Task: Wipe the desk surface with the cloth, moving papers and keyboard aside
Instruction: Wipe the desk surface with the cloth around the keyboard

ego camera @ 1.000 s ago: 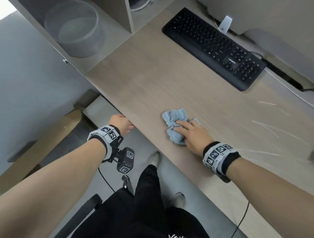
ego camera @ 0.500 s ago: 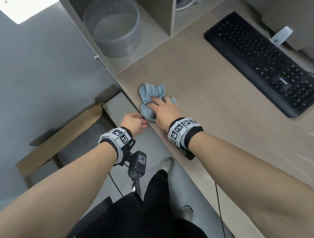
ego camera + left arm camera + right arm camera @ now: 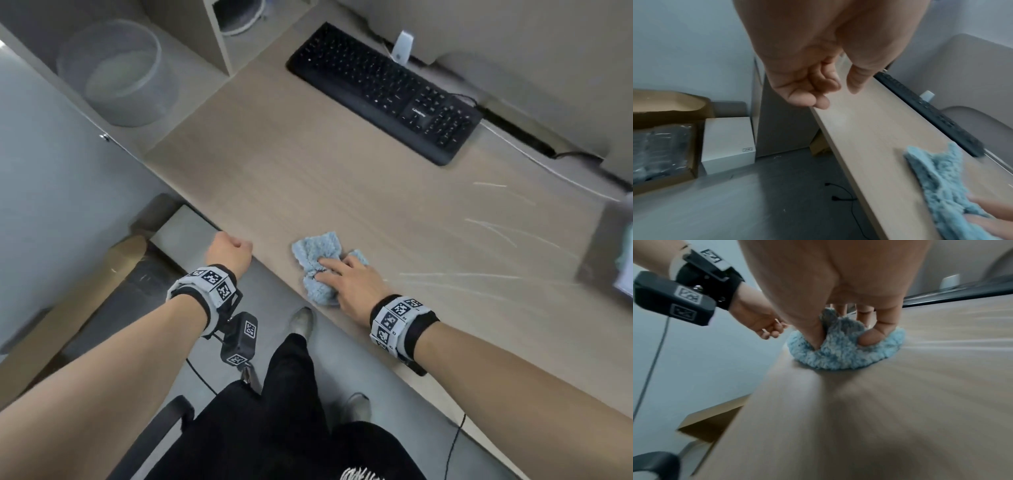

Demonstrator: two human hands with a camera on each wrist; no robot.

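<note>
A crumpled light-blue cloth (image 3: 315, 253) (image 3: 937, 175) (image 3: 842, 353) lies on the wooden desk (image 3: 308, 171) near its front edge. My right hand (image 3: 346, 277) presses down on it, with thumb and fingers dug into the bunched fabric. To the cloth's left, my left hand (image 3: 229, 250) (image 3: 818, 91) (image 3: 764, 322) hovers at the desk's front edge with loosely curled fingers and holds nothing. A black keyboard (image 3: 383, 89) (image 3: 931, 112) (image 3: 962, 295) lies at the back of the desk, apart from both hands. No papers show.
Wet streaks (image 3: 479, 274) mark the desk right of the cloth. A device (image 3: 616, 260) sits at the right edge. A clear round tub (image 3: 116, 72) stands on the side shelf. Below are a cardboard box (image 3: 663, 146), a white box (image 3: 727, 142) and floor cables.
My right hand slid the cloth left to the desk's left end, then back right along the front edge. The left hand stayed by the edge.
</note>
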